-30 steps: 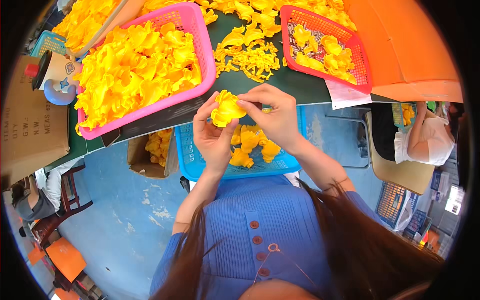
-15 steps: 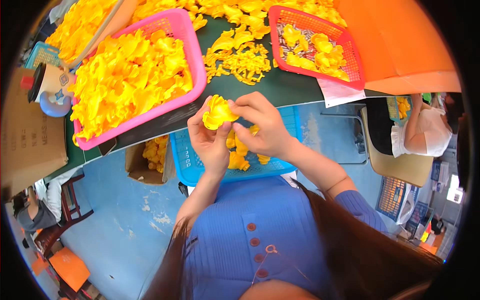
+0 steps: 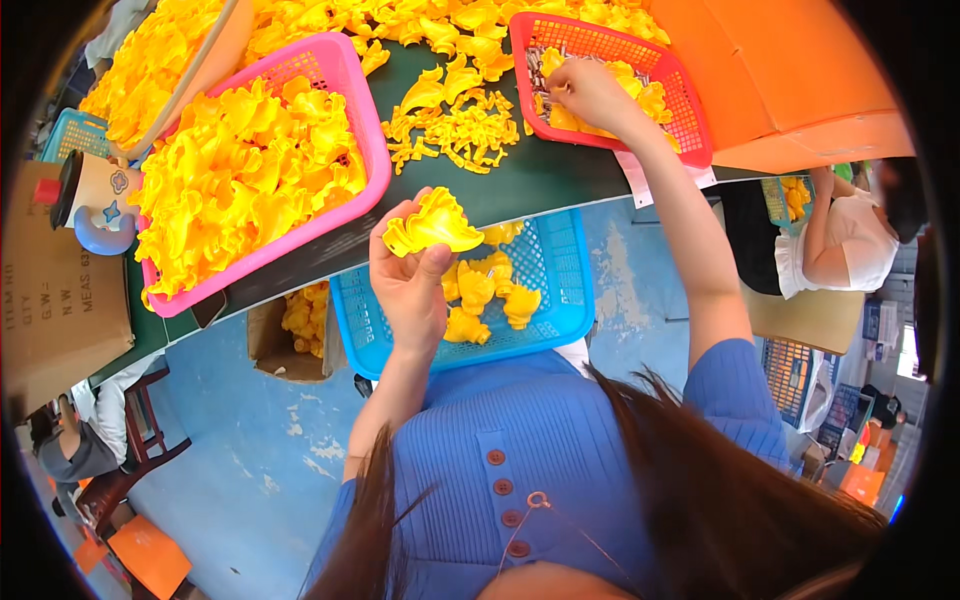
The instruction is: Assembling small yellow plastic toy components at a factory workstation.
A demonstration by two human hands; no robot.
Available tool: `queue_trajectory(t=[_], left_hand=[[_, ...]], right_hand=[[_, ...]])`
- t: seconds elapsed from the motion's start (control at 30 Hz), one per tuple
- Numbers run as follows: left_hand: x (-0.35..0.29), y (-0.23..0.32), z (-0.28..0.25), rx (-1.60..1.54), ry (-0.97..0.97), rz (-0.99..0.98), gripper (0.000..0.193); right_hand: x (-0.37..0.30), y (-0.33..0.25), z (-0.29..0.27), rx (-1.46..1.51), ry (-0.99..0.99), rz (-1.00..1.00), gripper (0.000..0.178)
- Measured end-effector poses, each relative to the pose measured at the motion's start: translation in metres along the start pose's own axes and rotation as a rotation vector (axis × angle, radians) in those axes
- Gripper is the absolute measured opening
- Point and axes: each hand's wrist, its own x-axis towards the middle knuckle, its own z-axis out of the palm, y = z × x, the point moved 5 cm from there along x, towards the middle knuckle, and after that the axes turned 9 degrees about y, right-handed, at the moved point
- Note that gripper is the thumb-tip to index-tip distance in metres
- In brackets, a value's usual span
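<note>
My left hand (image 3: pixel 408 275) holds a curved yellow plastic piece (image 3: pixel 436 224), shaped like a petal shell, above the near edge of the table. Over at the red basket (image 3: pixel 617 147), my right hand (image 3: pixel 590 95) reaches in with its fingers bent down among small metallic parts (image 3: pixel 545 58) and yellow pieces (image 3: pixel 650 100). Its fingertips are partly hidden, so what they pinch, if anything, does not show. Below my left hand, a blue basket (image 3: pixel 565 300) on my lap contains several yellow assembled pieces (image 3: pixel 478 285).
A pink basket (image 3: pixel 375 170) heaped with yellow pieces stands at the left. Small yellow strips (image 3: pixel 455 130) lie on the dark green table (image 3: pixel 540 180). An orange sheet (image 3: pixel 780 80) is at the far right. A cardboard box (image 3: pixel 290 350) sits below the table; another person (image 3: pixel 850 245) sits at right.
My right hand has left the yellow piece and moved up and right into the red basket. The left hand still holds the piece, now turned to another angle.
</note>
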Motion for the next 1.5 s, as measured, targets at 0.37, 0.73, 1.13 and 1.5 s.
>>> queue_trajectory(t=[0.37,0.73,1.13,1.5], left_hand=[[-0.004,0.011,-0.002,-0.013,0.016,-0.01,0.05],[-0.006,0.004,0.002,-0.011,-0.058,-0.146,0.051],[-0.006,0.003,-0.002,-0.145,-0.064,-0.31,0.047],[-0.005,-0.002,-0.003,-0.219,-0.038,-0.37,0.044]], right_hand=[[0.011,0.009,-0.015,0.012,-0.024,0.141,0.013],[-0.053,-0.155,-0.045,1.089,-0.131,0.238,0.017],[-0.057,-0.168,-0.055,0.979,0.059,-0.028,0.018],[-0.065,-0.176,-0.058,0.694,0.191,-0.349,0.021]])
